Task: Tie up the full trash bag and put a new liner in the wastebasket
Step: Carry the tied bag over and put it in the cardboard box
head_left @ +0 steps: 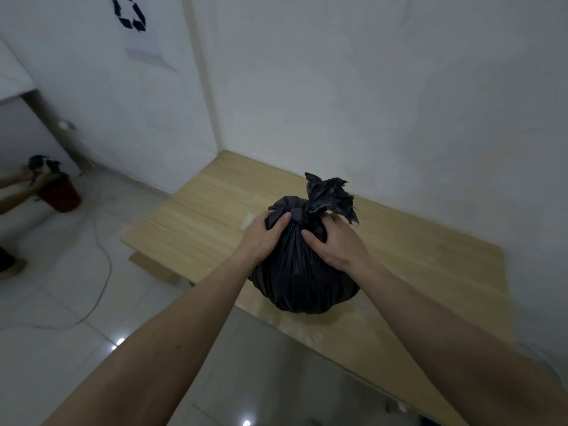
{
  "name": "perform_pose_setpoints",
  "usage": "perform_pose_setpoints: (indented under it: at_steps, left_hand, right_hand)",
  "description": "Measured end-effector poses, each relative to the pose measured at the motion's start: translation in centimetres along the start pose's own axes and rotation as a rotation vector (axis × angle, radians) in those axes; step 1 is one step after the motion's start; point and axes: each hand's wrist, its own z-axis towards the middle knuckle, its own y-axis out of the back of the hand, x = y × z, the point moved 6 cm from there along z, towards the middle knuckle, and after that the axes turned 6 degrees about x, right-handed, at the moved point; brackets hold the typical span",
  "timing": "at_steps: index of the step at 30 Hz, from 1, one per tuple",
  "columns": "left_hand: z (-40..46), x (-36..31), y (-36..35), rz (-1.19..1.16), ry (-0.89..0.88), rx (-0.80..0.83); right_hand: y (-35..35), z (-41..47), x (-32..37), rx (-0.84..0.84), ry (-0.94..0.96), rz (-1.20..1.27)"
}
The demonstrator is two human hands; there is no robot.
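Note:
A full black trash bag (302, 278) stands on the wooden table (430, 272), its neck knotted with the loose ends sticking up at the far side. My left hand (262, 238) grips the bag's upper left shoulder, thumb near the knot. My right hand (335, 244) grips the upper right side just below the knot, fingers curled into the plastic. A red wastebasket (61, 196) sits on the floor at the far left.
Another person's arms (18, 187) hold a black bag over the red wastebasket. A cable (103, 272) trails across the white tiled floor. White walls close the table's far and right sides. A recycling sign (130, 13) hangs on the left wall.

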Motion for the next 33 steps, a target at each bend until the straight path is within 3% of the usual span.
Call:
perform_pose_setpoints:
  at_steps: [6, 15, 33]
  left_hand:
    - [7.0, 4.4, 12.6, -0.021, -0.030, -0.015]
    - [15.9, 10.0, 31.0, 0.024, -0.048, 0.147]
    - [38.7, 21.0, 58.1, 0.030, -0.008, 0.126]
  right_hand:
    - [-4.8, 11.2, 8.9, -0.020, -0.019, 0.005]
    - [-12.0, 23.4, 23.3, -0.072, -0.175, 0.047]
    - [-22.8, 53.9, 40.0, -0.061, -0.220, 0.097]
